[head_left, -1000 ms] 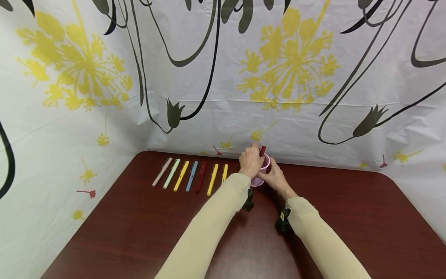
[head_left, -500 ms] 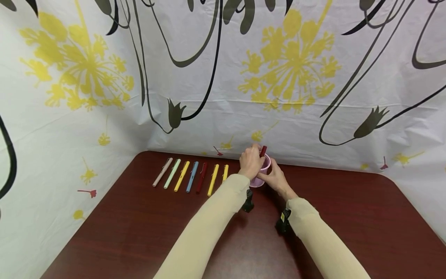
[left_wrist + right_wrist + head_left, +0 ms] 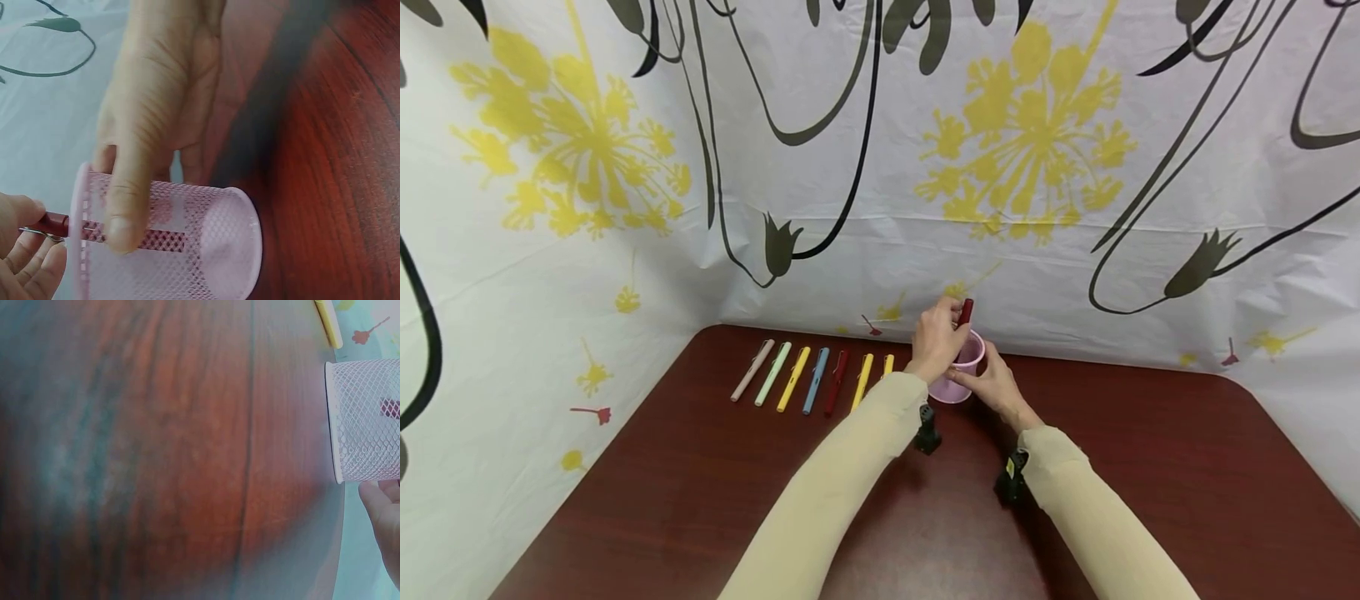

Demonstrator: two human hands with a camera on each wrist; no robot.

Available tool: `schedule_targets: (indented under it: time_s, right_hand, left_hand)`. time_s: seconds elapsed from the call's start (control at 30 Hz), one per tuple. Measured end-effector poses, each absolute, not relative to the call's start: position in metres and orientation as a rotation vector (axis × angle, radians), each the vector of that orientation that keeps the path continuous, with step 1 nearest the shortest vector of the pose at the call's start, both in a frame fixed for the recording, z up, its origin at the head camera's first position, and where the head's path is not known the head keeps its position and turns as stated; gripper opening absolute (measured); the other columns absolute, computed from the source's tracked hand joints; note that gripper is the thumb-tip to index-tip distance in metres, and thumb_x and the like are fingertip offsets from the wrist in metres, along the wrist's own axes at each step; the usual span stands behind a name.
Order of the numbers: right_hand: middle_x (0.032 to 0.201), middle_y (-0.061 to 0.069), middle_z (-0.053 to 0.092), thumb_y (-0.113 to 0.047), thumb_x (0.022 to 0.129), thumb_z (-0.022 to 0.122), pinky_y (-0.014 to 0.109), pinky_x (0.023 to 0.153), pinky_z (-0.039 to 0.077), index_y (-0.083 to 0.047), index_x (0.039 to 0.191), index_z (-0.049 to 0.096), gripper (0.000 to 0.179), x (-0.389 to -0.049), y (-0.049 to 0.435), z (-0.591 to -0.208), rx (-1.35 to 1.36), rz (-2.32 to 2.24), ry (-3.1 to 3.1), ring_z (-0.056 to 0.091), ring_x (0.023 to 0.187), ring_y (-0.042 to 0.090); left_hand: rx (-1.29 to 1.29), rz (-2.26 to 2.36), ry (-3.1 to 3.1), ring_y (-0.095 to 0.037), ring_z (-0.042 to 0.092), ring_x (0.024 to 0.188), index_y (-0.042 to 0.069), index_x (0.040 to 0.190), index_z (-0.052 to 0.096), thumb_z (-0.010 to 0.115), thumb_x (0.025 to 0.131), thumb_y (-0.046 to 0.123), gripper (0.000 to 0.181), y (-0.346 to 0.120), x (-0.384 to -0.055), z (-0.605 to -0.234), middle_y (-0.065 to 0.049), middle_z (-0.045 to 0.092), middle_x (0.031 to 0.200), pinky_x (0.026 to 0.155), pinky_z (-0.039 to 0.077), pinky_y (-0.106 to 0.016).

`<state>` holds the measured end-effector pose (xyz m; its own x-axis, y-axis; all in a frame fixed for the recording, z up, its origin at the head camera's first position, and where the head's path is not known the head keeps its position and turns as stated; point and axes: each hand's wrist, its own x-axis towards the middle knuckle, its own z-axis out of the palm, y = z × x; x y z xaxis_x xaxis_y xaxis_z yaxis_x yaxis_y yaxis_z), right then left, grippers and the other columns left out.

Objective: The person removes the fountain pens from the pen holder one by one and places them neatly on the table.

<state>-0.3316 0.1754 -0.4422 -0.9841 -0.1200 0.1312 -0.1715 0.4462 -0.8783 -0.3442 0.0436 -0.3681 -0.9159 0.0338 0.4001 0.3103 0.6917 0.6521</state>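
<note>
A pink mesh pen cup [image 3: 950, 393] stands upright near the table's back edge. My right hand [image 3: 997, 390] grips its right side, the thumb across the mesh in the left wrist view. Over the rim, my left hand [image 3: 936, 340] pinches a dark red pen [image 3: 966, 312] by its clip end. Through the mesh wall [image 3: 219, 269], the pen's lower part shows inside the cup, its end short of the base. The right wrist view catches part of the cup [image 3: 365, 425] and of the right hand [image 3: 384, 525].
Left of the cup lies a row of several pens: pink [image 3: 752, 370], mint [image 3: 772, 374], yellow [image 3: 793, 379], blue [image 3: 816, 381], dark red [image 3: 836, 382] and two more yellow ones, partly behind the left sleeve [image 3: 842, 475]. A patterned white sheet [image 3: 865, 192] hangs behind the table [image 3: 700, 500].
My left hand has risen slightly, and the red pen it pinches stands higher above the rim. The cup has shifted very little; my right hand keeps its grip on it.
</note>
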Motion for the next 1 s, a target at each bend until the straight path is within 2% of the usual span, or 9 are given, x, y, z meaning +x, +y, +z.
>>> schedule_targets:
  time_s: [0.2,0.53,0.8,1.0]
  right_hand:
    - [0.135,0.019,0.045,-0.028,0.078,0.078,0.048,0.101,0.038,-0.004,0.142,0.031,0.083,-0.332,0.175,-0.441,0.266,1.606,-2.627,0.044,0.122,0.032]
    - [0.131,0.021,0.049,-0.024,0.076,0.079,0.048,0.101,0.037,-0.002,0.138,0.035,0.079,-0.331,0.174,-0.441,0.261,1.600,-2.610,0.045,0.121,0.033]
    - [0.129,0.021,0.050,-0.024,0.076,0.079,0.046,0.098,0.038,-0.002,0.136,0.037,0.077,-0.332,0.174,-0.442,0.262,1.592,-2.591,0.047,0.117,0.032]
    - [0.129,0.021,0.051,-0.026,0.075,0.080,0.046,0.097,0.039,-0.003,0.136,0.038,0.078,-0.333,0.173,-0.443,0.260,1.583,-2.588,0.046,0.117,0.031]
  left_hand:
    - [-0.292,-1.124,-2.449,-0.011,0.066,0.086,0.014,0.113,0.061,0.069,0.086,0.018,0.029,0.037,-0.343,-0.354,0.001,0.070,0.096,0.074,0.051,-0.024]
    - [-0.355,-1.284,-2.245,-0.011,0.068,0.086,0.009,0.110,0.062,0.071,0.084,0.018,0.029,0.026,-0.335,-0.333,-0.002,0.071,0.095,0.073,0.050,-0.020]
    - [-0.409,-1.485,-2.047,-0.021,0.070,0.085,0.000,0.109,0.060,0.071,0.083,0.009,0.030,0.008,-0.331,-0.316,-0.013,0.069,0.098,0.073,0.052,-0.015]
    - [-0.364,-1.510,-2.016,-0.024,0.071,0.080,0.001,0.109,0.059,0.071,0.083,0.009,0.030,-0.013,-0.329,-0.311,-0.014,0.069,0.099,0.068,0.054,-0.020]
